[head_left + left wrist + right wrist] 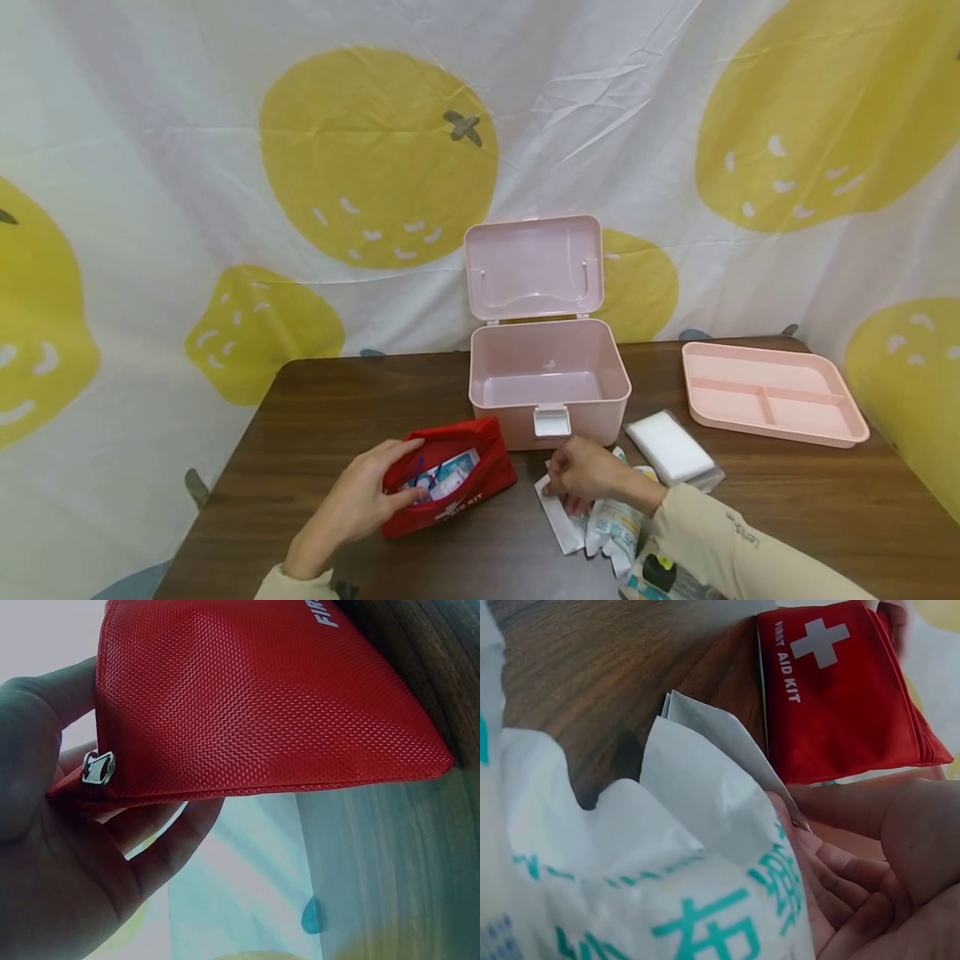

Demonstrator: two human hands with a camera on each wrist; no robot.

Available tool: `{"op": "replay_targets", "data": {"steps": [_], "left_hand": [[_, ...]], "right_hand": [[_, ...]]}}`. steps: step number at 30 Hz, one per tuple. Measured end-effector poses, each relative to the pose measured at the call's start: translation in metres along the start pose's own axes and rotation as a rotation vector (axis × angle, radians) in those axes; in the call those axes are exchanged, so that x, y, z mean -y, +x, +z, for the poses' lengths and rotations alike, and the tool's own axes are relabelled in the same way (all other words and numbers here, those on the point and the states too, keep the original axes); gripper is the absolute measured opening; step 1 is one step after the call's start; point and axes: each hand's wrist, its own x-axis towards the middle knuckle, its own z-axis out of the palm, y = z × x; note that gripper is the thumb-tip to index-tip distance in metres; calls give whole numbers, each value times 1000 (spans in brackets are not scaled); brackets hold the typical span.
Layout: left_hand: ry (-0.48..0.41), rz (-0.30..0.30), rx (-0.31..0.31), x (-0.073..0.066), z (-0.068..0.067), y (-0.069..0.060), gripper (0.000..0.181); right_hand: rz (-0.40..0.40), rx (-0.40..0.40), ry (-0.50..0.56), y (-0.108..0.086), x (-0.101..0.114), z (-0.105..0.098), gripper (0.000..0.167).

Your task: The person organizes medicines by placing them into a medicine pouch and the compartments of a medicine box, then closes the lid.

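just front-left of the pink box (592, 421), the left hand (360, 493), widely curved, is gripping the red first aid pouch (840, 716); before the box, the right hand (588, 472) is pinching a white packet (564, 523).

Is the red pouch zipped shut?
No, in the head view the pouch gapes open at the top, with packets showing inside.

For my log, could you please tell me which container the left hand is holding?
The red pouch; the open box and divided tray are both pink.
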Motion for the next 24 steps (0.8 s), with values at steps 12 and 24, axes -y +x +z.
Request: {"op": "replay_targets", "data": {"steps": [12,24], "left_hand": [[-18,-32,1,-1,0,-1,59],[-25,-58,17,-2,1,0,60]], "right_hand": [[38,59,137,0,6,-3,9],[15,128,214,-7,14,-9,7]]}}
